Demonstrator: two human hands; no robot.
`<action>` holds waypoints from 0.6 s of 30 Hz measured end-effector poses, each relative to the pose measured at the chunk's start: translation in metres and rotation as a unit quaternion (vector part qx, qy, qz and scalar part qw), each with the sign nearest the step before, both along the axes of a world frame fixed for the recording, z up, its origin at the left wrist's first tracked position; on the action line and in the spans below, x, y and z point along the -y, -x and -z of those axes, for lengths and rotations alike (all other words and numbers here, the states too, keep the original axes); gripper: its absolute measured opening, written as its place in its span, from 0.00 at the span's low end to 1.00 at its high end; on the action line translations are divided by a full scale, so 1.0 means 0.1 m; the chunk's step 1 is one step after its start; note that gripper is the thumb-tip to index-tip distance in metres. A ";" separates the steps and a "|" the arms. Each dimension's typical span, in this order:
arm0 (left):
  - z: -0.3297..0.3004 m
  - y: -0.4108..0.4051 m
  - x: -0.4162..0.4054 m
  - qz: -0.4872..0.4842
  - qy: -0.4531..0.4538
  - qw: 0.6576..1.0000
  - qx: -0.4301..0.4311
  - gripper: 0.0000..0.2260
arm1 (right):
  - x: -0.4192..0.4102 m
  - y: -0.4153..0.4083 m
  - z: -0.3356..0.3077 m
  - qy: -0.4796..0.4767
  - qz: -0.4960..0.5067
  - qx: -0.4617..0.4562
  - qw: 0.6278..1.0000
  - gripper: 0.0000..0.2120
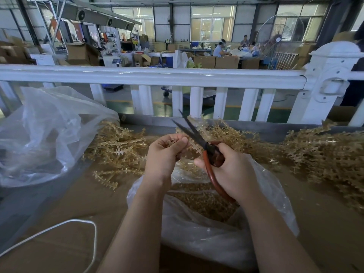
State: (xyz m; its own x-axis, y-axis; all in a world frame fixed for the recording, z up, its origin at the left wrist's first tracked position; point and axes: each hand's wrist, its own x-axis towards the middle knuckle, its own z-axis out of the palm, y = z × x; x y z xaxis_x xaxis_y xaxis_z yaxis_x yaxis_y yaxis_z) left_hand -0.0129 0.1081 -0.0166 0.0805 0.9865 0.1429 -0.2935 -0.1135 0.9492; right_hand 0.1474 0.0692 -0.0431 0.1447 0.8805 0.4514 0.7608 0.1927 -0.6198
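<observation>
1. Left hand (163,154): fingers curled, pinching a tan plastic sprue (192,146) between thumb and fingertips; the sprue juts rightward out of this hand
2. Right hand (230,170): wrapped round the red handles of the scissors (197,134); the dark blades are spread apart and point up and away from both hands
3. Sprue position: held in the air between the two hands, with its free end near the root of the blades; whether an edge touches it cannot be told
4. Bag (206,239): clear, mouth open, directly under both hands and forearms; it holds a heap of tan bits (202,200)
5. Stock on the bench (78,194): left pile (118,146) just left of the left hand, right pile (325,154) well to the right of the right hand, and more sprues beyond the hands, short of the fence (157,75)
6. Other items: big bag (43,134), crumpled, far left of the left hand; white cable (59,226) beside the left forearm
7. Step in hand, as judged: snipping parts off the sprue over the bag; with the blades open, the cut looks set up and not yet made
8. Next move, as judged: close the handles with the sprue seated deep in the blades, left fingertips clear of the edges and both hands above the bag mouth so the piece drops in; then feed the sprue along for the next cut
</observation>
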 end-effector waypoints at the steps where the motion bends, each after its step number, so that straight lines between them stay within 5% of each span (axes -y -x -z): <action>1: 0.00 0.00 0.00 -0.006 0.002 1.000 0.002 0.07 | -0.01 0.00 0.01 0.000 0.003 0.021 1.000 0.31; 18: 0.00 0.04 0.01 0.022 0.006 0.999 0.031 0.07 | 0.01 -0.01 0.05 -0.064 0.048 0.116 0.990 0.32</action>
